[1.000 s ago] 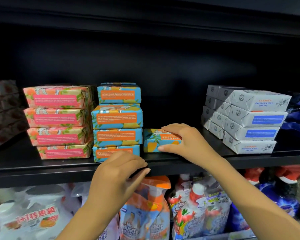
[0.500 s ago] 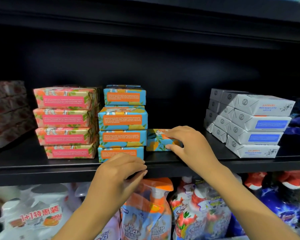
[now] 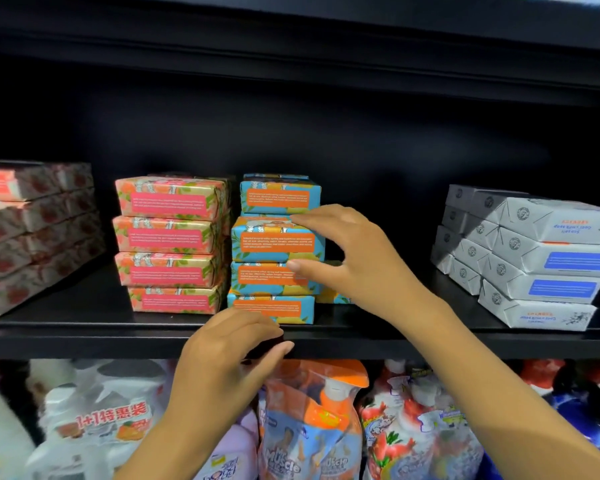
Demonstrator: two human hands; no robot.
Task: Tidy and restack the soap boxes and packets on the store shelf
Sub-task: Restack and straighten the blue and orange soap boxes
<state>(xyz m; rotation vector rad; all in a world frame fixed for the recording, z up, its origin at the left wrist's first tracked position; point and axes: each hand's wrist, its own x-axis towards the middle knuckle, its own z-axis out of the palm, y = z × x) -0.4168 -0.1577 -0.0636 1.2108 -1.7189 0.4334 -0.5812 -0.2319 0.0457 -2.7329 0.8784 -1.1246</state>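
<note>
Four blue soap boxes [image 3: 274,278] lie stacked, long sides left-right; right hand [image 3: 354,261] pinches the second box [image 3: 274,240]; left hand [image 3: 229,351] loosely curled.

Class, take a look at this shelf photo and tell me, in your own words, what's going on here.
A person is tidying soap boxes on a black store shelf. Their right hand reaches to the blue-and-orange stack, fingers and thumb spanning the right end of its second box; a firm grip cannot be confirmed. The left hand rests at the shelf's front edge, holding no box. One loose blue box lies beside the stack, mostly behind the right hand.
</note>
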